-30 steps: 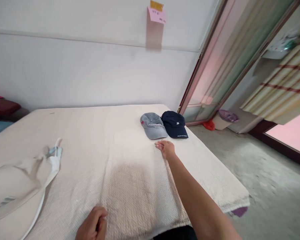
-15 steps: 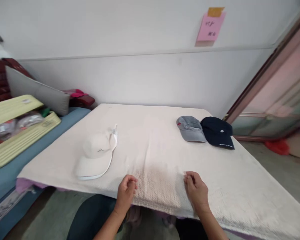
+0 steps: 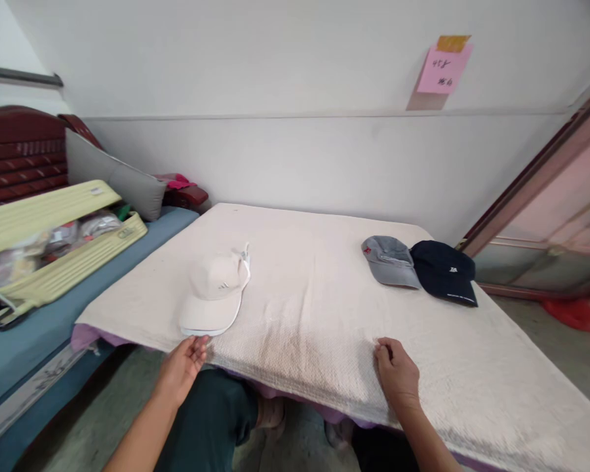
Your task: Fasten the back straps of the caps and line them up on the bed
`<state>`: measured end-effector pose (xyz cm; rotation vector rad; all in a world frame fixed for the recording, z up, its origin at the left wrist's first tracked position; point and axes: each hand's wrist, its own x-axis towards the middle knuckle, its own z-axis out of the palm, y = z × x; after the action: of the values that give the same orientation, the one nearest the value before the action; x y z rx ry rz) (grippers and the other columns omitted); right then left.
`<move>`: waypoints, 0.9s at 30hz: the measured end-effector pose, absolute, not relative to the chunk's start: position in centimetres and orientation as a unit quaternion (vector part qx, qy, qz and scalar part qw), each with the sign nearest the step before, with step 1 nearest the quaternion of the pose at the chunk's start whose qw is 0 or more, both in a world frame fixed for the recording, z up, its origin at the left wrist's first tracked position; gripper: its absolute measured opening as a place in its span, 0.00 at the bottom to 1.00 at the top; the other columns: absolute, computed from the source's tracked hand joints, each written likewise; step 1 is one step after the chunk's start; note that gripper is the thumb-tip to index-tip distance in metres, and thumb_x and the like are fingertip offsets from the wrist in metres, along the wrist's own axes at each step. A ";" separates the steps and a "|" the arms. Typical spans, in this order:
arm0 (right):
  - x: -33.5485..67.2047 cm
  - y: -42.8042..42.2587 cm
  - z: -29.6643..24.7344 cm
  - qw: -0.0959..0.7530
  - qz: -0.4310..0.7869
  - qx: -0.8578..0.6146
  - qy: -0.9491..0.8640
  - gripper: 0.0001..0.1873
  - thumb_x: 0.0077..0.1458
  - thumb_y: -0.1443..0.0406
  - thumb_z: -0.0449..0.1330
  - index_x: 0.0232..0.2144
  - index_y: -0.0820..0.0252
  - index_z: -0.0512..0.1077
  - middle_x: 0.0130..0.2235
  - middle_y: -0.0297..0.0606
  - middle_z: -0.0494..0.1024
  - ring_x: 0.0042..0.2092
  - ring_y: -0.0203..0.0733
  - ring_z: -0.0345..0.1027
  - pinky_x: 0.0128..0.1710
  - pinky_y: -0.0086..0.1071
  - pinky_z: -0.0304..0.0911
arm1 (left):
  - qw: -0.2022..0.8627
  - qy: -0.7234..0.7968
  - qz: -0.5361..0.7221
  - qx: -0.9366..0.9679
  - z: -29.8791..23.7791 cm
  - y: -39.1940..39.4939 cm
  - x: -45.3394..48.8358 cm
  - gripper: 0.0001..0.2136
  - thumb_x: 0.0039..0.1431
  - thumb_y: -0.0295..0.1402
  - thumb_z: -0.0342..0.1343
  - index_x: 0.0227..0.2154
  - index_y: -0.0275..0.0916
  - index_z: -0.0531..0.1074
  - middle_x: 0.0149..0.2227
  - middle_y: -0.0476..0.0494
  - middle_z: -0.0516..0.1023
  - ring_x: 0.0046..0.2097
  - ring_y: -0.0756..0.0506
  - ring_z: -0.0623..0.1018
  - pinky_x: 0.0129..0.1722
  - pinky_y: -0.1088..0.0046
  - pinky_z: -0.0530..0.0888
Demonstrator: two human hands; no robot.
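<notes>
A white cap (image 3: 215, 293) lies on the cream cloth (image 3: 314, 301) that covers the table, brim toward me near the front left edge. My left hand (image 3: 183, 366) is just below that brim at the cloth's edge, fingers apart, fingertips almost at the brim. My right hand (image 3: 397, 375) rests on the cloth at the front edge, fingers curled down onto the fabric. A grey cap (image 3: 389, 261) and a navy cap (image 3: 445, 271) lie side by side at the far right of the table.
An open pale-yellow case (image 3: 54, 246) with packed items lies on a blue bed at left, with a grey cushion (image 3: 120, 178) and a dark red headboard behind. A pink note (image 3: 443, 67) hangs on the white wall. A glass door frame (image 3: 531, 183) stands at right.
My right arm drew back from near the grey and navy caps to the table's front edge. The view swung left. My left hand moved left to the white cap's brim and opened.
</notes>
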<state>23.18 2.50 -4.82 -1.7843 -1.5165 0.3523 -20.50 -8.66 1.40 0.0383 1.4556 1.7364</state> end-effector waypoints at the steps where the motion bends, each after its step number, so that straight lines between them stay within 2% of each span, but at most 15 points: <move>1: 23.2 2.5 -4.9 0.376 0.135 -0.699 -0.594 0.18 0.51 0.55 0.48 0.33 0.60 0.71 0.30 0.45 0.78 0.33 0.50 0.70 0.34 0.38 0.61 | 0.426 0.583 0.692 0.013 1.5 -8.6 -20.6 0.06 0.56 0.18 0.54 0.27 0.31 0.72 0.27 0.40 0.80 0.22 0.52 0.76 0.22 0.81 0.74; 3: 23.2 2.6 -4.9 0.372 0.133 -0.701 -0.594 0.18 0.51 0.55 0.48 0.34 0.60 0.71 0.31 0.46 0.78 0.34 0.50 0.70 0.35 0.38 0.61 | 0.420 0.588 0.691 0.010 1.6 -8.8 -20.6 0.06 0.56 0.19 0.54 0.27 0.31 0.72 0.26 0.40 0.80 0.22 0.51 0.77 0.21 0.81 0.75; 9: 23.2 2.6 -5.0 0.369 0.131 -0.702 -0.594 0.18 0.51 0.55 0.48 0.34 0.60 0.71 0.33 0.45 0.78 0.36 0.50 0.71 0.37 0.38 0.61 | 0.413 0.577 0.704 0.014 1.6 -9.3 -20.8 0.09 0.56 0.16 0.51 0.28 0.31 0.73 0.30 0.38 0.82 0.32 0.47 0.82 0.31 0.76 0.79; 16: 23.2 2.7 -5.2 0.374 0.136 -0.701 -0.592 0.17 0.51 0.56 0.48 0.34 0.60 0.70 0.32 0.45 0.78 0.35 0.50 0.70 0.37 0.38 0.61 | 0.412 0.575 0.707 0.015 2.3 -8.4 -20.4 0.10 0.57 0.18 0.50 0.25 0.32 0.71 0.29 0.36 0.81 0.36 0.43 0.83 0.33 0.71 0.81; 21: 23.2 2.6 -5.3 0.372 0.139 -0.704 -0.589 0.17 0.52 0.56 0.48 0.34 0.60 0.71 0.33 0.45 0.78 0.35 0.49 0.70 0.37 0.38 0.61 | 0.430 0.542 0.722 0.002 3.7 -7.6 -19.8 0.09 0.56 0.16 0.50 0.25 0.33 0.69 0.31 0.40 0.79 0.39 0.41 0.82 0.35 0.70 0.81; 24: 23.2 2.7 -5.3 0.373 0.139 -0.705 -0.587 0.17 0.52 0.56 0.48 0.35 0.60 0.71 0.33 0.45 0.78 0.35 0.49 0.70 0.37 0.38 0.61 | 0.450 0.527 0.720 -0.031 4.2 -6.0 -20.4 0.07 0.59 0.19 0.50 0.27 0.35 0.67 0.29 0.44 0.76 0.33 0.47 0.82 0.28 0.77 0.79; 27: 23.2 2.7 -5.3 0.376 0.136 -0.702 -0.590 0.17 0.52 0.57 0.48 0.34 0.60 0.71 0.32 0.45 0.78 0.35 0.49 0.70 0.37 0.37 0.61 | 0.473 0.518 0.712 -0.035 4.9 -4.1 -21.5 0.08 0.59 0.20 0.52 0.27 0.37 0.63 0.21 0.53 0.68 0.19 0.54 0.73 0.15 0.86 0.70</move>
<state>23.16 2.68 -5.27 -1.7958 -1.5094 0.3488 -21.45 -4.10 4.94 -0.0852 1.2679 1.7416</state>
